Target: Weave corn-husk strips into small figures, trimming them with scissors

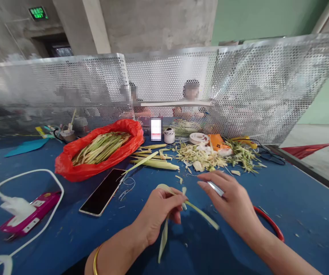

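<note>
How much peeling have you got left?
Done, it seems: a red bag full of green strips and a heap of scraps. In hand: the left hand pinches a pale husk; the right hand holds a metal tool. Left: a few ears by the bag.

Right hand (235,204) covers most of a metal tool (216,188) and half the red ring (271,222) at 4 o'clock, and left hand (158,212) hides the husk strip (163,238) top. White cable (5,260) runs off at 8. People behind the mesh screen (95,84) at 12 are just blur.
</note>
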### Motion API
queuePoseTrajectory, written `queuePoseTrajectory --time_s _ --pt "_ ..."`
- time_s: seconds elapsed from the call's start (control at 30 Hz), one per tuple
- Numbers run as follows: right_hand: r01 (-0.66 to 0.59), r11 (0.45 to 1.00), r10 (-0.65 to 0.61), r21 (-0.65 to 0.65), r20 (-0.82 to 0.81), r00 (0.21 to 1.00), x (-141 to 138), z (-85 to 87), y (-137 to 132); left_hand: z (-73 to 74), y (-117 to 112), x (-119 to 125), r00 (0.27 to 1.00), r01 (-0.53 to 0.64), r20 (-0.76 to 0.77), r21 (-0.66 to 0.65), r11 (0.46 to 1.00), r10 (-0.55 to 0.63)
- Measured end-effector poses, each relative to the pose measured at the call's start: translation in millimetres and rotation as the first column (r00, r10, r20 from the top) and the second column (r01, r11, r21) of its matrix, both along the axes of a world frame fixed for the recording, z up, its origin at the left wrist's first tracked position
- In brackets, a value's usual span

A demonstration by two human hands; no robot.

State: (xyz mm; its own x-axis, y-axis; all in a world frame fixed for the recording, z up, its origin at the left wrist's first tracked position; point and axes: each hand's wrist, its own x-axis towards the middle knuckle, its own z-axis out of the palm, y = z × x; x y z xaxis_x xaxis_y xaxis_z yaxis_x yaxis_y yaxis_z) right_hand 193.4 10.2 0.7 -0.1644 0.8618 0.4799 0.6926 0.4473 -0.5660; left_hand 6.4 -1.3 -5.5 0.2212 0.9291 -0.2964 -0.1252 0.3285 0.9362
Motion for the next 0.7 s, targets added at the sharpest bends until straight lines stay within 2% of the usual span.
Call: queuePoseTrajectory --time_s 0.03,0.07,0.13,0.2,0.3,0.4,0.47,0.53,0.7 --pt "0.040 0.998 -0.038 0.044 -0.040 0.998 -1.2 1.4 -0.1 1.6 -1.5 1.5 0.996 0.074 -0.059 0.038 0.997 -0.072" --pt "0.017 0.999 -0.015 0.033 -0.069 0.997 -3.6 2.8 -0.5 2.6 -3.1 3.3 0.983 0.150 -0.118 0.061 0.987 -0.142" --pt "-0.158 0.979 0.140 -0.129 -0.138 0.981 -11.3 4.7 -2.2 2.4 -6.2 7.4 0.943 0.272 -0.216 0.069 0.960 -0.252" --pt "-0.298 0.896 0.227 -0.328 -0.238 0.944 -21.1 5.0 -4.3 0.3 -7.9 11.3 0.906 0.341 -0.283 0.046 0.939 -0.316" --pt "-0.332 0.838 0.164 -0.433 -0.380 0.910 -32.2 4.1 -4.5 -1.1 -6.8 14.2 0.897 0.358 -0.292 0.038 0.933 -0.333" --pt "-0.419 0.780 0.076 -0.465 -0.593 0.801 -34.7 7.0 0.1 4.8 -2.7 13.9 0.925 0.337 -0.195 0.024 0.941 -0.326" --pt "-0.461 0.755 0.047 -0.465 -0.664 0.746 -33.5 11.4 5.0 10.5 0.6 13.2 0.933 0.335 -0.143 0.002 0.942 -0.331" --pt "-0.473 0.742 0.054 -0.476 -0.661 0.749 -33.0 15.7 10.7 14.2 3.7 13.0 0.934 0.336 -0.131 -0.001 0.942 -0.333" --pt "-0.441 0.766 0.096 -0.468 -0.595 0.798 -41.2 16.7 21.9 12.4 9.1 14.1 0.933 0.311 -0.188 -0.001 0.950 -0.306"
